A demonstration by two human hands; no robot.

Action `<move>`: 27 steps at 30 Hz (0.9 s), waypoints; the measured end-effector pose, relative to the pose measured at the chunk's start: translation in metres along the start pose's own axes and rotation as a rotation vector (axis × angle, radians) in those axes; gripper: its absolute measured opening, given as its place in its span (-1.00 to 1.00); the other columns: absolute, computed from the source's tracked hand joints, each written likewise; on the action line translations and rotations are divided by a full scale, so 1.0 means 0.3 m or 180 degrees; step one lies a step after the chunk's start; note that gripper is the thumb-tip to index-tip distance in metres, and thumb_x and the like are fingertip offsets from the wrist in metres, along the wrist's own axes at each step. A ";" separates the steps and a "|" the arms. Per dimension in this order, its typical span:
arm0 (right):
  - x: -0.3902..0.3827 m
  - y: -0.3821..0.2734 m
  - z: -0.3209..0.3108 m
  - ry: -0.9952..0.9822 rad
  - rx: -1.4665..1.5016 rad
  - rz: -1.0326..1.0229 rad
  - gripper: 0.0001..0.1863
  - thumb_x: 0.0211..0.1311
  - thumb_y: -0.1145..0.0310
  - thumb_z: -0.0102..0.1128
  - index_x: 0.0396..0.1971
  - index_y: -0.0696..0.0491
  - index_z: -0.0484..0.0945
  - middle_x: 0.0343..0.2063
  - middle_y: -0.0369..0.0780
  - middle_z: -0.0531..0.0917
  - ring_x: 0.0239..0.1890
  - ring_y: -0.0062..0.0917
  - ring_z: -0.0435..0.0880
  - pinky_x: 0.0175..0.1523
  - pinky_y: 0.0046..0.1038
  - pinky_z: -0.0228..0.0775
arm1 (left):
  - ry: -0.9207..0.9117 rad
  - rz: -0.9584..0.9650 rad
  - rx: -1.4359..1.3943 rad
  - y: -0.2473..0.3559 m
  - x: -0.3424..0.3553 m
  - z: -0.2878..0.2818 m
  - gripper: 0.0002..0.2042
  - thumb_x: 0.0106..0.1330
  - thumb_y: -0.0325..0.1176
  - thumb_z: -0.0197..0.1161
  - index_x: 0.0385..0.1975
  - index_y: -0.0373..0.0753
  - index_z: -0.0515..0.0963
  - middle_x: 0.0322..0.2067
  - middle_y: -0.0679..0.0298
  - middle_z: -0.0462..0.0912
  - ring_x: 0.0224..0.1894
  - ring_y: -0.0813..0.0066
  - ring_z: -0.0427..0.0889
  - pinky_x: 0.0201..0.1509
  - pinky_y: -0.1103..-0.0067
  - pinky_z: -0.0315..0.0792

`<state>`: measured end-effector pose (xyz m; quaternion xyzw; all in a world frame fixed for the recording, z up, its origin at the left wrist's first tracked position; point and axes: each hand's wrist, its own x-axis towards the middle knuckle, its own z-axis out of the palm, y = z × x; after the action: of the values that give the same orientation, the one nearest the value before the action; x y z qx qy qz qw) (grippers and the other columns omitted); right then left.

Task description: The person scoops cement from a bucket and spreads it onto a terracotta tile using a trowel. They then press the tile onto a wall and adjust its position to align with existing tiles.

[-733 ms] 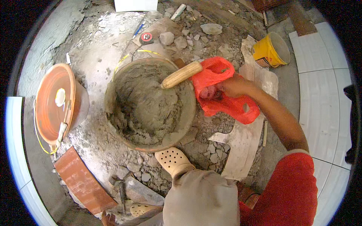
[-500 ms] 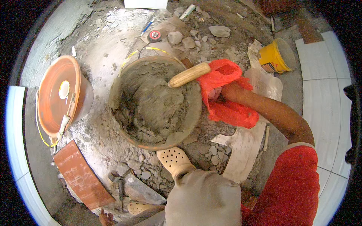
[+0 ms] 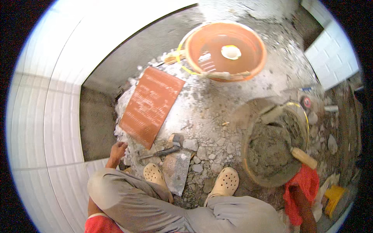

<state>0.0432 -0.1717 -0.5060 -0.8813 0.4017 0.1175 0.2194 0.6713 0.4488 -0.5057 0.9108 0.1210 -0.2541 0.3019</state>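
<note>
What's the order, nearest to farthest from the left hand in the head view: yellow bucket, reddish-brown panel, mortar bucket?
From the left hand:
1. Reddish-brown panel, just ahead and slightly right.
2. Mortar bucket, well to the right.
3. Yellow bucket, far right, past the mortar bucket.

Rough, wet-looking mortar [image 3: 268, 149] fills the bucket [image 3: 247, 169]; at the bucket's right, a smooth wooden handle [image 3: 304, 157] and crinkled plastic bag [image 3: 310, 179]; left, a matt, chalky tile [image 3: 152, 105].
</note>
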 end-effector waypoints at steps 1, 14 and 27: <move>-0.004 0.000 -0.002 0.0026 -0.0032 0.0002 -0.67 0.26 0.28 0.07 -0.06 0.12 0.59 -0.15 -0.09 0.70 -0.09 -0.19 0.66 0.07 -0.25 0.45 | 0.0045 0.0063 0.0164 0.002 -0.022 -0.004 -0.59 0.28 -0.12 0.31 -0.06 -0.34 0.57 -0.34 0.31 0.62 -0.40 0.52 0.53 -0.37 0.51 0.47; -0.056 0.058 -0.057 0.0010 -0.0449 -0.0093 -0.64 0.31 0.22 0.05 -0.06 0.13 0.62 -0.12 -0.03 0.69 -0.09 -0.16 0.66 0.08 -0.22 0.45 | -0.0071 0.0494 0.0401 0.045 -0.177 -0.055 -0.57 0.30 -0.11 0.30 -0.13 -0.44 0.60 -0.26 0.07 0.71 -0.22 0.38 0.65 -0.10 0.44 0.50; -0.080 0.181 -0.079 -0.0080 -0.0474 0.0754 -0.62 0.27 0.20 0.12 -0.08 0.16 0.63 -0.10 0.03 0.67 -0.14 -0.12 0.67 0.05 -0.19 0.45 | 0.0403 0.0983 0.0860 -0.083 0.087 0.053 -0.46 0.26 -0.10 0.30 0.12 -0.38 0.48 0.00 -0.10 0.61 0.00 0.13 0.62 0.10 0.34 0.46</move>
<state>-0.0128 -0.1988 -0.4919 -0.8400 0.4903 0.1831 0.1430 0.6777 0.4604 -0.5428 0.9649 -0.0364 -0.1610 0.2043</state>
